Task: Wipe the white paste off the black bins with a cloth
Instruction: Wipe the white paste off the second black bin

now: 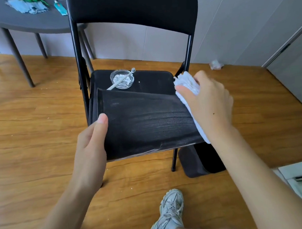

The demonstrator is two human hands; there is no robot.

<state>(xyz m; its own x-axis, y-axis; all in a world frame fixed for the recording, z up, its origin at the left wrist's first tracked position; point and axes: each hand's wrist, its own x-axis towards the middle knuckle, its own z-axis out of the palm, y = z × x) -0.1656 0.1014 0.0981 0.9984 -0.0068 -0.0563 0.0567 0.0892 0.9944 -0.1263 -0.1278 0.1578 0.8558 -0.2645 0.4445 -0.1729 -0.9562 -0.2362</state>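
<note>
Head view, 1 frame.

Item 1: black bin point(143, 121), lying on its side on the seat of the folding chair point(152, 79), a broad flat wall turned up toward the camera. That wall carries a thin grey-white haze in horizontal streaks, heaviest toward its right half and along its near edge; no thick paste shows on it. Judgement: this face is mostly wiped, with a film left to clear. Its other faces and inside are out of sight.

Item 2: white cloth point(187, 88), folded, pressed against the right edge of the bin under the right hand point(207, 102), fingers curled over it and holding it.

Item 3: left hand point(93, 135), gripping the bin's near-left corner, thumb on the top face, fingers wrapped beneath and unseen.

Item 4: second black bin point(200, 160), on the floor under the chair's right side, largely covered by the first bin and the right forearm; whether it bears paste cannot be told. Judgement: it may remain to be done.

Item 5: glass dish point(121, 78) of white paste with a toothbrush point(122, 79) laid across it, at the back of the seat.

Item 6: grey table point(28, 21), upper left, cut off by the frame, holding a blue cloth point(27, 6) and a tube point(60, 8).

Item 7: 1 pale sneaker point(171, 213), bottom edge.
</note>
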